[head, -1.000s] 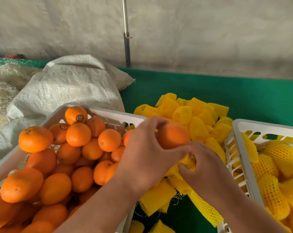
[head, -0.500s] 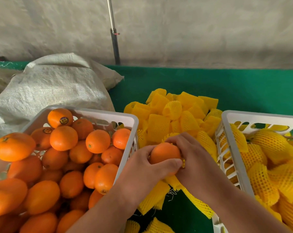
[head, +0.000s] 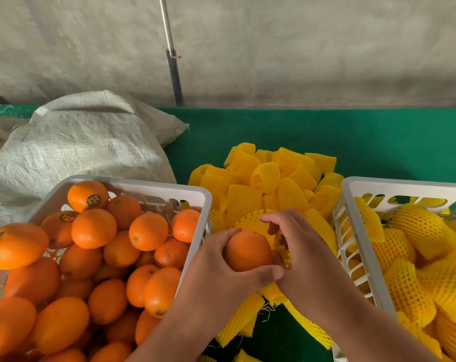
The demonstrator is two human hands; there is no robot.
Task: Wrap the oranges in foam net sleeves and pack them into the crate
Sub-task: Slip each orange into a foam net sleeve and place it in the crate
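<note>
The orange sits in the person's left hand, fingers and thumb curled round it, held just above the heap of loose sleeves that lies on the green table between the two crates. The right hand pinches a yellow foam net sleeve and stretches its mouth open against the far side of the fruit. I judge the sleeve is only starting to go on; most of the orange is bare.

To the left, the white source crate is piled with unwrapped oranges. To the right, the packing crate already holds many wrapped oranges. A woven sack lies at the far left, and a metal pole stands against the wall behind the table.

What could go wrong from here, as I see it: the foam mesh looks thin and stretchy, so a hard pull over the widest part of the fruit could tear it or leave it bunched on one side. The left hand's thumb lies across the near side of the orange, right where the sleeve has to travel, so the net may snag on it unless the grip shifts. If that grip loosens too far during the shift, the smooth fruit could slip down into the sleeve heap. The sleeve's near edge is hidden behind the orange, so I cannot tell how evenly it is opened.
</note>
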